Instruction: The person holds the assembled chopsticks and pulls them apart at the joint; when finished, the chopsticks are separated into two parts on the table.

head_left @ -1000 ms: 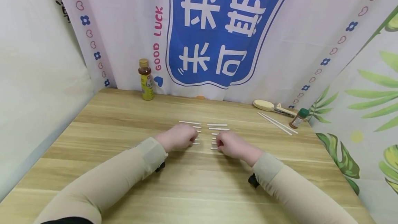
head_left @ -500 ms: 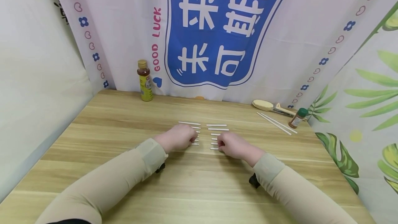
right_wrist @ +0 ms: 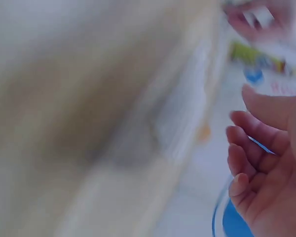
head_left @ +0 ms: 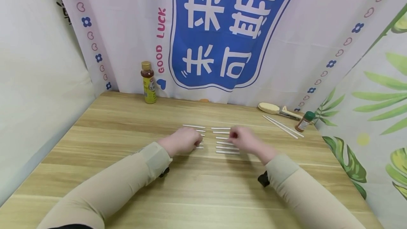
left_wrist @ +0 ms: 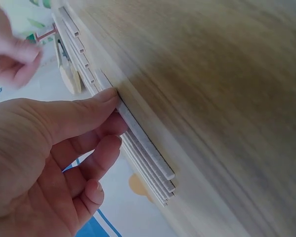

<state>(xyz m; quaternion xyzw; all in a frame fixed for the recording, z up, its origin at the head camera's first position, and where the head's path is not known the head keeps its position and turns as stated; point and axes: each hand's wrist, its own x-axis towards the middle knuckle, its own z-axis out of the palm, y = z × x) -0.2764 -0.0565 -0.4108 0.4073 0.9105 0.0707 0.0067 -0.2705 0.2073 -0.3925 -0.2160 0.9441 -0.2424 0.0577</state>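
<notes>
Two groups of thin white sticks lie side by side on the wooden table [head_left: 190,193], a left group [head_left: 194,126] and a right group [head_left: 227,152]. My left hand [head_left: 182,140] is over the left group. In the left wrist view its thumb and forefinger pinch the nearest white stick [left_wrist: 147,141], which lies along the tabletop. Over the right group hovers my right hand [head_left: 246,140], blurred by motion. Its thumb stands apart from the loosely bent fingers [right_wrist: 256,131] in the right wrist view, and nothing is between them. The right-group sticks look blurred there.
A yellow-labelled bottle [head_left: 149,84] stands at the back left. At the back right lie a cream-coloured utensil [head_left: 269,107] and two longer white sticks [head_left: 281,126], beside a small green-capped jar [head_left: 305,121]. A printed curtain [head_left: 136,38] hangs behind the table.
My right hand has lifted and moved right, off the right group, uncovering more of its sticks. The left hand has stayed in place.
</notes>
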